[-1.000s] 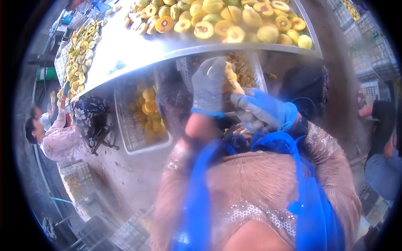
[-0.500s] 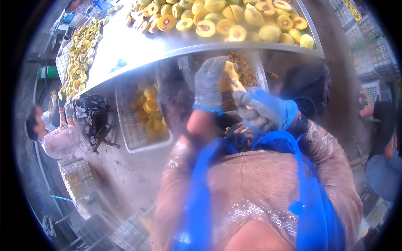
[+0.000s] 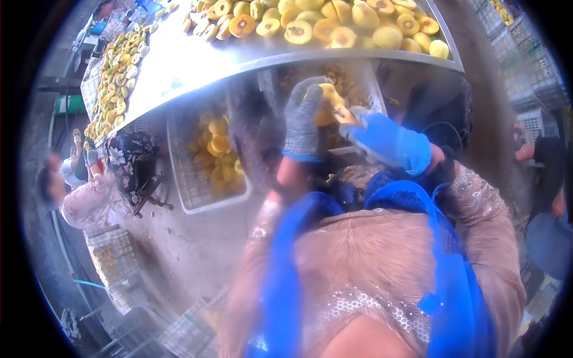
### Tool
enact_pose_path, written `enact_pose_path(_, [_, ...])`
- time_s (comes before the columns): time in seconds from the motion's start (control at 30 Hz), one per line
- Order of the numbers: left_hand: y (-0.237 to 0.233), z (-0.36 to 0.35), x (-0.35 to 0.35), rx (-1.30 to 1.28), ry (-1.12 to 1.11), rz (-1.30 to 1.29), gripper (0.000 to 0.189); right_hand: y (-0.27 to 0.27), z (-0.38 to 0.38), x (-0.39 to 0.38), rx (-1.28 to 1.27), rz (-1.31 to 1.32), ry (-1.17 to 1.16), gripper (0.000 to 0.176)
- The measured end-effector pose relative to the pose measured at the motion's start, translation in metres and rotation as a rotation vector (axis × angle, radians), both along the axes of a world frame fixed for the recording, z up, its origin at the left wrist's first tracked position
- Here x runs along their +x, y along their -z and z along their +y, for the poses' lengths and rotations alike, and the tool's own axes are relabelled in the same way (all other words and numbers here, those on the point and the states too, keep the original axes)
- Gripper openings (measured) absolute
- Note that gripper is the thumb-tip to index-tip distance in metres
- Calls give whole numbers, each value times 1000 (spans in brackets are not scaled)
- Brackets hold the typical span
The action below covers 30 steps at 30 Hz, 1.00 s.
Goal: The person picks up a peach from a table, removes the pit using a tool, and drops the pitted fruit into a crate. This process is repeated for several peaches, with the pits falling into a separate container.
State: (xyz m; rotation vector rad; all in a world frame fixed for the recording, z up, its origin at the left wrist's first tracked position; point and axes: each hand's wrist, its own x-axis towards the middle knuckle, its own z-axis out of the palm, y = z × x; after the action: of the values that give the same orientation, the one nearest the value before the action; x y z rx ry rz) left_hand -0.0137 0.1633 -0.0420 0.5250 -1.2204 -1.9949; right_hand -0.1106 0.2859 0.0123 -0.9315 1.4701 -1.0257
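Observation:
My left hand [image 3: 303, 119], in a grey knit glove, is closed around a cut yellow peach [image 3: 326, 104] below the table edge. From the other side my right hand [image 3: 388, 140], gloved in grey and blue, reaches in with its fingers closed on a short tan-handled tool [image 3: 344, 114]. The tool's tip is at the peach; its exact shape is too small to tell. Beneath my hands stands a crate [image 3: 375, 89] with peach pieces in it, partly hidden by the gloves.
A metal table [image 3: 239, 67] carries many halved peaches [image 3: 298, 31], some with stones. Left of my legs a white crate [image 3: 190, 200] holds yellow peach halves [image 3: 219, 143]. A co-worker [image 3: 89, 200] sits at the far left; another person [image 3: 549, 232] is at the right. Stacked crates [image 3: 519, 56] stand beyond.
Both hands have shifted slightly. My right hand has rotated, showing more of its blue back, and the tool stays against the peach in my left hand.

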Motion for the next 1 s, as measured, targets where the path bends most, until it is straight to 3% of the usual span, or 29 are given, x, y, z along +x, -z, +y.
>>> enact_pose_path(0.1, [7,2,7,49,16,16,30,-4,2,8,32,-229,18,13])
enact_pose_path(0.17, [9,2,12,90,47,31,30,11,1,2,-254,200,-240,24])
enact_pose_path(0.23, [8,4,19,120,78,52,29,28,5,2,-213,49,-296,29])
enact_pose_path(0.27, [8,2,19,135,72,43,29,37,5,1,-29,-307,-220,29])
enact_pose_path(0.33, [7,1,23,166,65,28,27,29,4,11,122,-491,-120,28])
enact_pose_path(0.4, [13,0,25,-336,-114,-164,25,8,0,23,46,-154,-84,27])
enact_pose_path(0.5, [17,-10,31,-742,-146,-334,23,10,-2,28,-152,89,-123,25])
enact_pose_path(0.53, [17,-13,34,-821,-116,-371,22,5,-2,29,-32,-35,-95,25])
enact_pose_path(0.6, [18,-13,37,-751,-127,-305,21,-7,-4,31,211,-286,-41,25])
enact_pose_path(0.73, [0,7,37,-517,-326,-260,20,20,-5,32,74,-182,-112,29])
enact_pose_path(0.8, [0,-1,42,-595,-226,-284,21,21,-7,31,90,-242,-149,30])
enact_pose_path(0.9, [1,-7,41,-367,-23,-194,23,-11,-6,31,140,-311,-275,30])
enact_pose_path(1.0, [0,-13,38,-184,40,-130,24,2,-5,30,171,-407,-236,28])
